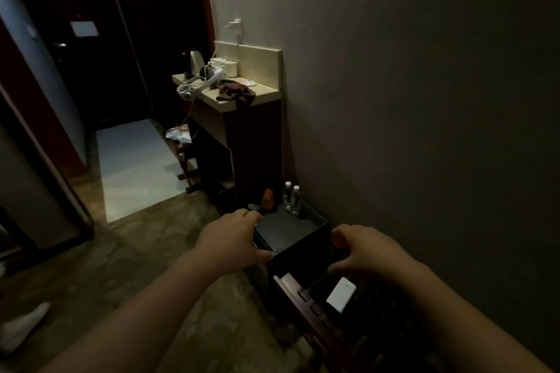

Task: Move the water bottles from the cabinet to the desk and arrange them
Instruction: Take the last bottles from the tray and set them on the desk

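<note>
Two small clear water bottles (291, 197) with white caps stand upright side by side at the back of a low black cabinet (288, 230), close to the wall. My left hand (233, 236) hovers over the cabinet's front left corner, fingers loosely spread and empty. Above the cabinet's near right side, my right hand (366, 251) is curled with fingers apart, also holding nothing. Both hands are short of the bottles. The desk (263, 92) with a pale top stands further along the wall.
On the desk sit a kettle (192, 65), white cups (225, 65), a hair dryer with its cord (200, 86) and a dark cloth (238, 94). An orange box (268, 198) stands left of the bottles. A white card (341, 294) lies on dark furniture below. Doorway and pale floor at left.
</note>
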### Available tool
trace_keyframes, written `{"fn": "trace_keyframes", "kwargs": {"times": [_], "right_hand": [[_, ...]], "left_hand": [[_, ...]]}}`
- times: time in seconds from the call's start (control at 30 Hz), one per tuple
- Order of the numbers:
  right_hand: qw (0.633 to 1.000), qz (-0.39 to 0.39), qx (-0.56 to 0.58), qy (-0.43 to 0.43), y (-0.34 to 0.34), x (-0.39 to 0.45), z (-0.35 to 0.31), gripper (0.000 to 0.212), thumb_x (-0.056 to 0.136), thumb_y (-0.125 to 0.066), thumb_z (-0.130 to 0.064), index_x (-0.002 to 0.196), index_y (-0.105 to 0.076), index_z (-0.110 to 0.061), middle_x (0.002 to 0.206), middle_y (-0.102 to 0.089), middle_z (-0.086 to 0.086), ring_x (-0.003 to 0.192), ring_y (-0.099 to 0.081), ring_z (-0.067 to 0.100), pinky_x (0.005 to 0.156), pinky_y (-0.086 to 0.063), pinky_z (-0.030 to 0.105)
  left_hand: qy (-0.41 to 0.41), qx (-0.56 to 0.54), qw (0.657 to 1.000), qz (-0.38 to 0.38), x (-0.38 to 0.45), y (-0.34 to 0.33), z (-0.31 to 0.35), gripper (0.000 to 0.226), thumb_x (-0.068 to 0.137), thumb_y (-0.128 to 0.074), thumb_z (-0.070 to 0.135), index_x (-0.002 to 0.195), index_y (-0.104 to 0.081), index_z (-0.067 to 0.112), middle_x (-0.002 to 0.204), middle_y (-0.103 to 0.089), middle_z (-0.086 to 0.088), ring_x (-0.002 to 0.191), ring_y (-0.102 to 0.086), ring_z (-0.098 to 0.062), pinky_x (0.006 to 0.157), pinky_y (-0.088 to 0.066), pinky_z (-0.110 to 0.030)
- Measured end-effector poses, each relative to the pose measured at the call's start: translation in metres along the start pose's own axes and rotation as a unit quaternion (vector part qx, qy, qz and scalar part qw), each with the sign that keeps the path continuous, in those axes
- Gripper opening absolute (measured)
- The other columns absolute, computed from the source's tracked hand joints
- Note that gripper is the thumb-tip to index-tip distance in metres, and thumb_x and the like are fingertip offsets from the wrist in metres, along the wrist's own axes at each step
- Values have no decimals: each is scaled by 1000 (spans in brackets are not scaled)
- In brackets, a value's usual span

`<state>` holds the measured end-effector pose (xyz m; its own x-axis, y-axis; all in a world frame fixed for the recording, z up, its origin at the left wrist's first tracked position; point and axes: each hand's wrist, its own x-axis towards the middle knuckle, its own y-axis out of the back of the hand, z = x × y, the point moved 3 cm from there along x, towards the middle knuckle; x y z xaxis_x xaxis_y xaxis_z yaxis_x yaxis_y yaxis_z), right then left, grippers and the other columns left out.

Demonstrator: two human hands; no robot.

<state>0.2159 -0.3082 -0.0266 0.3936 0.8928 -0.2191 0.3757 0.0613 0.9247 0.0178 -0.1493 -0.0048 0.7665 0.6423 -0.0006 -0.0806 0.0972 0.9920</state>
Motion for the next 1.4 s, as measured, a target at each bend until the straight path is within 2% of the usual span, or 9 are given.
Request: {"fn": "trace_keyframes", "kwargs": {"times": [0.2,0.4,0.6,0.77,1.0,1.2,1.3,1.4], "right_hand": [[1000,-15,-8,-15,10,122,14,83,71,-75,-63,142,-43,-33,132,-56,-8,113,-57,13,90,-53,33],[1000,0,-7,-12,44,272,19,74,67,-75,-64,130,-50,-35,121,-62,-10,105,-60,13,87,-54,36],[999,4,-24,-21,71,390,35,76,69,-74,-61,135,-47,-35,127,-59,-8,112,-59,15,88,-52,36],[999,19,-6,-50,73,459,49,81,72,-74,-59,142,-42,-34,133,-56,-6,119,-56,18,90,-51,35],[988,42,29,-147,41,540,73,87,74,-74,-57,148,-37,-29,142,-49,-2,128,-48,24,99,-47,38],[964,11,87,-253,-14,609,96,86,75,-73,-55,147,-36,-26,141,-50,3,126,-51,26,99,-48,39],[951,-12,110,-289,-53,640,109,80,76,-72,-53,144,-40,-25,135,-52,4,120,-53,25,95,-50,40],[939,-42,115,-322,-98,666,120,82,78,-73,-51,146,-37,-23,139,-50,4,124,-50,25,97,-50,40]], "left_hand": [[-20,6,1000,-7,121,-13,-37,82,73,-67,69,141,-38,34,137,-48,11,119,-53,-12,89,-54,-34],[-29,28,999,6,267,0,-75,79,75,-67,66,141,-39,33,138,-48,9,118,-53,-13,89,-53,-35],[-48,51,997,23,388,-12,-96,76,79,-61,63,143,-38,30,138,-49,7,117,-54,-16,85,-54,-35],[-85,51,995,23,470,-40,-117,83,80,-61,58,150,-29,26,150,-39,4,130,-47,-18,92,-52,-36],[-177,55,982,-45,591,-111,-144,79,83,-54,57,149,-29,24,152,-37,2,135,-42,-20,97,-49,-38],[-244,46,960,-131,681,-198,-164,79,81,-56,50,150,-29,22,153,-36,-2,137,-40,-23,100,-47,-40],[-245,-1,952,-182,716,-251,-173,85,81,-64,49,151,-27,18,153,-35,-4,136,-41,-25,103,-46,-38],[-220,-53,947,-230,740,-308,-186,91,79,-72,44,151,-26,13,152,-36,-7,136,-42,-25,105,-43,-35]]}}
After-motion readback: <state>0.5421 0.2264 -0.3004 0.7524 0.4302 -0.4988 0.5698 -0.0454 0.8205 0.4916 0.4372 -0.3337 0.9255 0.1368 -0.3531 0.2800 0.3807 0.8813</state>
